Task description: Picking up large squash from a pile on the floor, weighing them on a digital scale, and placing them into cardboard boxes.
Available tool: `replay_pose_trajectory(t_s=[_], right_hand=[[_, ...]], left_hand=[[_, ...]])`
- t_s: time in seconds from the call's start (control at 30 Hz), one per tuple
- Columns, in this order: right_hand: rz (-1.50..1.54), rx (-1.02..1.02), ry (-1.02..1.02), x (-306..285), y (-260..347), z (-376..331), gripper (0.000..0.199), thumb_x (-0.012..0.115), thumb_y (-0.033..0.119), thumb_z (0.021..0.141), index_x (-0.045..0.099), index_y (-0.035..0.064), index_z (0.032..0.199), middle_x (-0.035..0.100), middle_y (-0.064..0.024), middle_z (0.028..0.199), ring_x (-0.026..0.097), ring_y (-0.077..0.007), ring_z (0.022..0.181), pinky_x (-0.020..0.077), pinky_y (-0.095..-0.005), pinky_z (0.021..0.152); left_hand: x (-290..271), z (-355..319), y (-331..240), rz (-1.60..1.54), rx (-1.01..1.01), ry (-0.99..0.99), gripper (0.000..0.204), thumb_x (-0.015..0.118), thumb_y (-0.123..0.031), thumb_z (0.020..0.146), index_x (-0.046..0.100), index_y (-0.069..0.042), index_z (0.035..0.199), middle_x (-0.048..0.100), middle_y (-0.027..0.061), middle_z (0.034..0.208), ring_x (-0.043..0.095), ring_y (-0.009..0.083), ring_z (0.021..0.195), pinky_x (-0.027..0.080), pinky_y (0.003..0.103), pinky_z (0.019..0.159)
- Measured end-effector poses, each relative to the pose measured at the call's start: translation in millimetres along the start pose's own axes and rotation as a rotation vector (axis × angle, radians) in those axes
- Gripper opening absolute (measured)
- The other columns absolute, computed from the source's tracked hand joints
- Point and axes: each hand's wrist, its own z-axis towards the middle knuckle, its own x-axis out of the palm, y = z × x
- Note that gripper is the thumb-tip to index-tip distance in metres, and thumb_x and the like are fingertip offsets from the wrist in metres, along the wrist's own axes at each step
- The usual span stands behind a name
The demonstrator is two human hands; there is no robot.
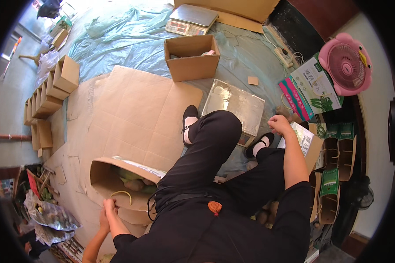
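Observation:
My left hand (111, 204) is closed at the near edge of an open cardboard carton (100, 184) lying on its side. A yellow cord (126, 193) curves over the carton wall beside those fingers; what they grip, if anything, is too small to tell. Inside the carton lie brown and greenish tubers or produce (134, 184). Another bare forearm (93, 245) reaches up alongside my left one, its hand partly hidden. My right hand (280, 124) is raised with curled fingers above a white printed carton (300, 140), close to some round brown tubers (283, 111); its fingertips show no clear object.
Before my feet stands a tape-covered box (235, 103). Beyond it are an open brown box (192, 65) and a scale (191, 19). Flattened cardboard (136, 114) covers the floor. Cartons (44, 98) line the left, green-topped bags (329, 184) the right, below a pink fan (346, 65).

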Motion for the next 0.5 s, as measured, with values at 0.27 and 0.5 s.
replay_pose_trajectory(t_s=[0.27,0.5], right_hand=[[0.002,0.054,-0.009,-2.3,7.1,-9.4,0.026,0.064,0.024,0.08,0.063,0.0055,0.098,0.065,-0.0054,0.077,0.062,-0.0164,0.057,0.0412,-0.0284,0.043],[0.009,-0.015,-0.007,2.6,11.0,-5.0,0.023,0.063,0.022,0.08,0.064,0.0051,0.095,0.065,-0.0036,0.073,0.061,-0.0149,0.058,0.044,-0.0284,0.046]], left_hand=[[-42.8,17.8,26.6,0.067,-0.006,-0.186,0.03,0.045,0.008,0.075,0.051,-0.001,0.103,0.055,0.0145,0.084,0.058,0.0264,0.064,0.051,0.044,0.052],[-46.1,35.0,28.5,0.18,0.051,-0.304,0.038,0.048,0.006,0.077,0.056,0.002,0.114,0.061,0.0167,0.103,0.061,0.031,0.087,0.05,0.042,0.076]])
